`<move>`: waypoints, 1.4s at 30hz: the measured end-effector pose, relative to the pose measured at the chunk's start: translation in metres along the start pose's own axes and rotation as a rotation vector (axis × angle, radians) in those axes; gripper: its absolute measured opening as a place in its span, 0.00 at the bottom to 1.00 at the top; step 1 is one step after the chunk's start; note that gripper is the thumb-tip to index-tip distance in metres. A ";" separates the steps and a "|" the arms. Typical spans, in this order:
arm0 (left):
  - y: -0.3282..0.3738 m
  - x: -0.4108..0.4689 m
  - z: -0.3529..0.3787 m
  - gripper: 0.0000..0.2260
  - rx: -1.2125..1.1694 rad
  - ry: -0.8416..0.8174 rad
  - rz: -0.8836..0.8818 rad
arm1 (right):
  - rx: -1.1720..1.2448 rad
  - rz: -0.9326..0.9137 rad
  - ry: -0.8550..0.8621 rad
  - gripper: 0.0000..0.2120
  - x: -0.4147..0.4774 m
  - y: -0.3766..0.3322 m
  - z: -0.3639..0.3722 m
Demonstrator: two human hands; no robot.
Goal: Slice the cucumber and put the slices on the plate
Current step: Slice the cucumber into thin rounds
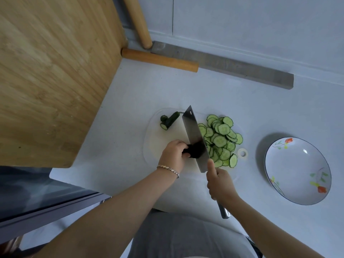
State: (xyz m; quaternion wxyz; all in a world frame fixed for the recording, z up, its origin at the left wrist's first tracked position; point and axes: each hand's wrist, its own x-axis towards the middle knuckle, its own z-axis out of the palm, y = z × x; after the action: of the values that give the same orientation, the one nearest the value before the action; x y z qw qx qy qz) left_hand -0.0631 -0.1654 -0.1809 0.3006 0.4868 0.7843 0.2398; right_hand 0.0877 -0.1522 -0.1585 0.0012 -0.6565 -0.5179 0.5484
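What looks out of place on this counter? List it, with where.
Nothing is spilled or damaged. The slices sit piled on the board, none yet on the plate, and a cut-off stub lies apart at the board's far left corner.

The left hand [174, 155] grips a dark green cucumber stub [193, 152], fingers curled; its forearm enters from 7 o'clock, a thin metal bracelet [168, 169] at the wrist. The right hand [220, 185] clasps a broad steel cleaver [193, 135] by the handle, forearm entering from 5 o'clock.
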 end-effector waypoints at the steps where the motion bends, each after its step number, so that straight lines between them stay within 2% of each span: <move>1: -0.001 -0.001 0.000 0.09 -0.003 0.012 0.000 | 0.035 0.015 -0.001 0.25 0.000 -0.002 -0.003; 10: 0.001 -0.006 0.001 0.10 -0.009 0.032 0.039 | 0.131 0.013 -0.075 0.25 -0.021 -0.019 -0.035; 15: 0.002 -0.004 0.000 0.09 -0.004 0.012 0.024 | 0.081 0.015 -0.090 0.24 -0.023 -0.021 -0.030; 22: 0.001 -0.002 0.000 0.08 0.013 0.014 0.021 | -0.127 -0.064 -0.018 0.26 -0.021 -0.007 -0.024; 30: -0.002 -0.005 0.004 0.08 0.018 0.024 0.050 | -0.139 -0.006 -0.001 0.24 -0.006 -0.004 -0.003; 37: -0.006 -0.009 0.002 0.10 -0.024 0.077 0.062 | 0.104 0.070 -0.032 0.25 -0.008 -0.011 -0.017; 42: -0.001 -0.006 0.003 0.08 -0.019 0.073 0.050 | 0.137 0.027 -0.067 0.26 -0.020 -0.015 -0.030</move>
State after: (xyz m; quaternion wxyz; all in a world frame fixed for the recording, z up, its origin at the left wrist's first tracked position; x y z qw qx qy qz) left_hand -0.0594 -0.1709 -0.1822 0.2704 0.4944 0.7799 0.2724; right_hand 0.1016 -0.1419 -0.1237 0.0214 -0.6431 -0.4700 0.6042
